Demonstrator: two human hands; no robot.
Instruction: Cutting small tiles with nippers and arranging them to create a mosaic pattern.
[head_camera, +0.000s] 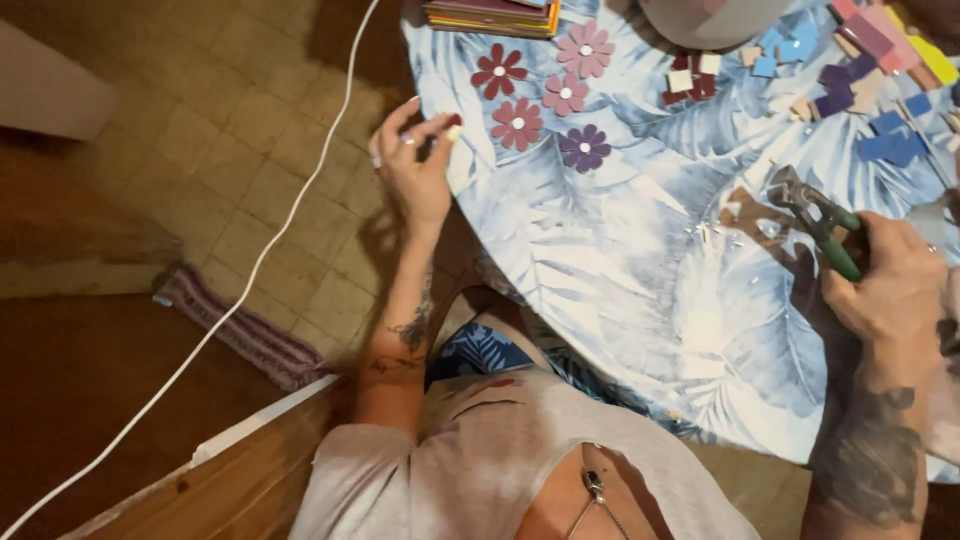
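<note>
Nippers (815, 220) beside scattered tile pieces (860, 70)

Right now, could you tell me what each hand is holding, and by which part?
The right hand grips green-handled metal nippers by the handles. The left hand pinches a small pale tile piece between its fingertips.
</note>
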